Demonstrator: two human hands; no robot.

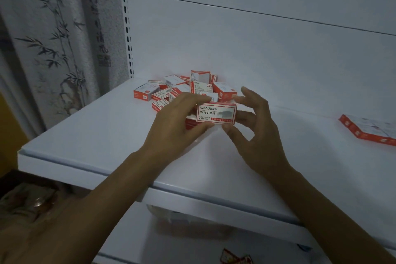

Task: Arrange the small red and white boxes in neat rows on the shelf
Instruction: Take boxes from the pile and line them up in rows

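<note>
A small red and white box [216, 113] with printed lettering is held upright above the white shelf [96, 135], its label facing me. My left hand [177, 122] grips its left end between thumb and fingers. My right hand [255, 126] touches its right end with thumb and curled fingers; the index finger sticks up free. Behind the hands lies a loose pile of boxes [182, 89], tipped at all angles. Another box lies under the held one, mostly hidden. At the far right edge a flat row of boxes [368, 129] lies side by side on the shelf.
The shelf's white back panel [257, 38] rises behind the pile, with a slotted upright [128, 38] at its left. A curtain with bamboo print [53, 38] hangs left of the shelf. A lower shelf [214, 242] shows below the front edge.
</note>
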